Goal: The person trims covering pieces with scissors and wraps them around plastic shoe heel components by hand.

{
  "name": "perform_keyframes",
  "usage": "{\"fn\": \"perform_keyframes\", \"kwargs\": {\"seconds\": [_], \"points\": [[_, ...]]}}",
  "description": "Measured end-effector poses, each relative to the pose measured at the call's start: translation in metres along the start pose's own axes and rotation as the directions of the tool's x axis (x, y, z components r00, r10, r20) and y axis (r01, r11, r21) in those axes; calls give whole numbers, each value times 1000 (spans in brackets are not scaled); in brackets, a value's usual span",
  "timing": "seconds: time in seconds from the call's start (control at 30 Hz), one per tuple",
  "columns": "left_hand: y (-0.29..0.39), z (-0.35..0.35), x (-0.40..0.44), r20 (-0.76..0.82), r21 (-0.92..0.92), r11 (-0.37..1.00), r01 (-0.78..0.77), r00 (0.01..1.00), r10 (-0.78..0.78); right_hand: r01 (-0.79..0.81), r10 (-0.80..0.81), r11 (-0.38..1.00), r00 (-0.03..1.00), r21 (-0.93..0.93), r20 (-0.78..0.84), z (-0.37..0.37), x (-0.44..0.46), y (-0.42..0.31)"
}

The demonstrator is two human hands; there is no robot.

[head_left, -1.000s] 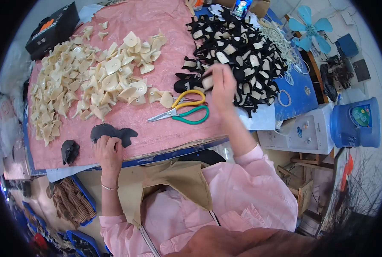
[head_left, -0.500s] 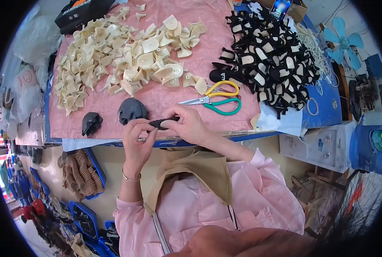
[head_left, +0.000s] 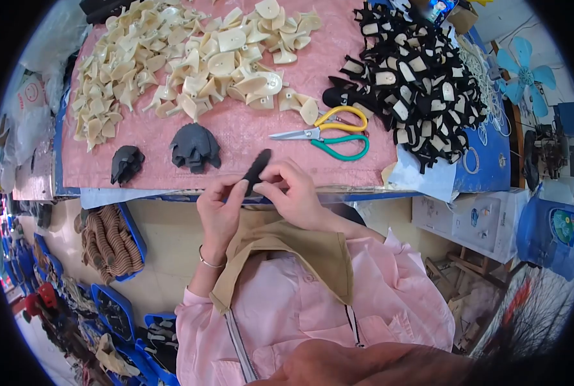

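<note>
A small dark fabric piece (head_left: 258, 168) stands upright between my two hands, just in front of the table's edge. My left hand (head_left: 222, 204) pinches its lower end from the left. From the right, my right hand (head_left: 292, 193) closes its fingers on the same piece. Beyond the hands lie scissors (head_left: 319, 134) with one yellow and one green handle, blades pointing left. A stack of dark grey pieces (head_left: 195, 148) and a smaller dark bundle (head_left: 127, 163) rest on the pink cloth (head_left: 248, 139) to the left.
Cream plastic parts (head_left: 171, 58) are heaped at the back left. Black-covered parts (head_left: 422, 90) form a pile on the right, beside white cord (head_left: 477, 71). A blue fan (head_left: 526, 76) and blue bucket (head_left: 553, 228) stand farther right. Blue trays (head_left: 132, 231) sit below left.
My right hand has come from the black pile to my left hand, which has left the grey stack. The dark piece between them now points upward. The view has shifted.
</note>
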State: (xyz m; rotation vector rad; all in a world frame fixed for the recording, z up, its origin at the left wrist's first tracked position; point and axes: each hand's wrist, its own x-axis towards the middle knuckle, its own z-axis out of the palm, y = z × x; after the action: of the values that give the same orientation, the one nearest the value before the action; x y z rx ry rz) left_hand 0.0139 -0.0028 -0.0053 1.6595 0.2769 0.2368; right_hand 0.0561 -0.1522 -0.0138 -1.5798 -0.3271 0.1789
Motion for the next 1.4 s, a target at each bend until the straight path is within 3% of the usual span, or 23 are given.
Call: {"fn": "perform_keyframes", "kwargs": {"seconds": [0.07, 0.13, 0.23, 0.6, 1.07, 1.4], "points": [[0, 6, -3, 57, -101, 989, 106, 993, -100, -21, 21, 999, 1000, -46, -13, 0, -3, 3], [-3, 2, -3, 102, -123, 981, 152, 985, -140, 76, -75, 996, 997, -43, 18, -3, -6, 8], [2, -2, -1, 231, -215, 932, 291, 943, -241, 28, -27, 1000, 1000, -13, 15, -5, -8, 11], [-9, -3, 3, 301, -253, 920, 299, 928, -219, -36, 35, 999, 999, 24, 35, -5, -9, 11], [-17, -2, 9, 353, -359, 881, 309, 918, -179, -130, 120, 957, 991, 260, 55, -5, -10, 15], [-25, -5, 13, 452, -459, 726, 513, 838, -306, -153, 143, 917, 988, 369, 54, -3, -10, 16]]}}
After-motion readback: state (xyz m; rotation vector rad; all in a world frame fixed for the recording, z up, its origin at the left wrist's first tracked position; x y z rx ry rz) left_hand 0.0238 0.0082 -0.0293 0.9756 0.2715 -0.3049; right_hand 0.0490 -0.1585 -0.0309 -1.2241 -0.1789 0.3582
